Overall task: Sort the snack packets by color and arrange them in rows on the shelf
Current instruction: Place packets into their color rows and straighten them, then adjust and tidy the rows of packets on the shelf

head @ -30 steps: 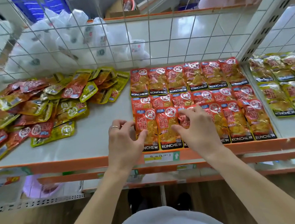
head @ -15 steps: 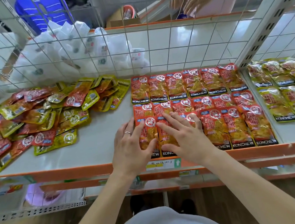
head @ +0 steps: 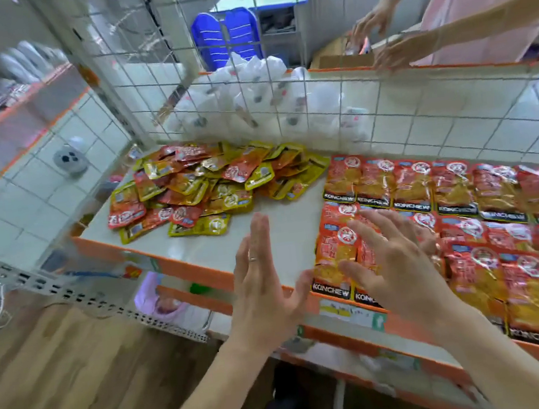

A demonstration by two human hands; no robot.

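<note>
Shelf (head: 292, 225), left hand (head: 261, 295) and right hand (head: 401, 268) now lifted off red packets (head: 456, 186), fingers straight, empty

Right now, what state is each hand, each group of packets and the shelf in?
Left hand, open, fingers straight, holding nothing.
Right hand, open, fingers spread over the front row of red packets; contact unclear.
Red packets, lying flat in neat rows.
Mixed pile, red and yellow packets heaped together, unsorted.
Shelf, carries the pile on the left and the rows on the right.
</note>
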